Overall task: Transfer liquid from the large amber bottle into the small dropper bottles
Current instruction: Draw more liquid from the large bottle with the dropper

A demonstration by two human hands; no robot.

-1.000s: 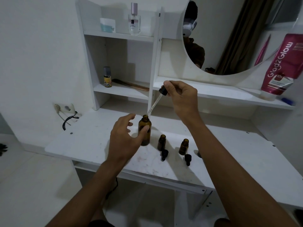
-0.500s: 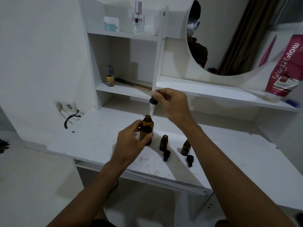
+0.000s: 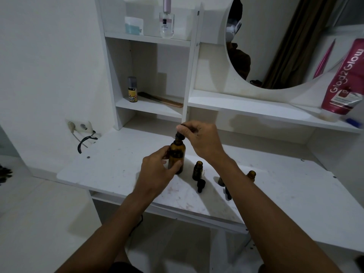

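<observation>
Left hand (image 3: 157, 170), just left of frame centre, is closed around the large amber glass bottle (image 3: 177, 156). The fingers curl round its left side and the thumb crosses the front low down, a full grip. The bottle stands upright on the white tabletop (image 3: 118, 164), long axis vertical, neck pointing straight up.

Right hand (image 3: 202, 140) sits above and to the right of the bottle. Thumb and forefinger pinch the black dropper cap (image 3: 179, 136) and the other fingers are curled in behind. The cap sits right on the bottle's mouth, in line with the neck. Its glass tube is out of sight, and I can't tell whether the cap is seated tight.

Down and right of the big bottle, just below the right wrist, a small amber dropper bottle (image 3: 198, 170) stands upright with its mouth open. A loose black dropper (image 3: 201, 185) lies on the tabletop in front of it. A second small amber bottle (image 3: 251, 175) shows past the far side of the right forearm, upright and uncapped, partly hidden by the arm. Another black dropper (image 3: 228, 193) lies at the forearm's left edge.

Up top, a clear perfume bottle (image 3: 166, 20) stands on the upper shelf, and a pink tube (image 3: 344, 79) stands at the right edge.
</observation>
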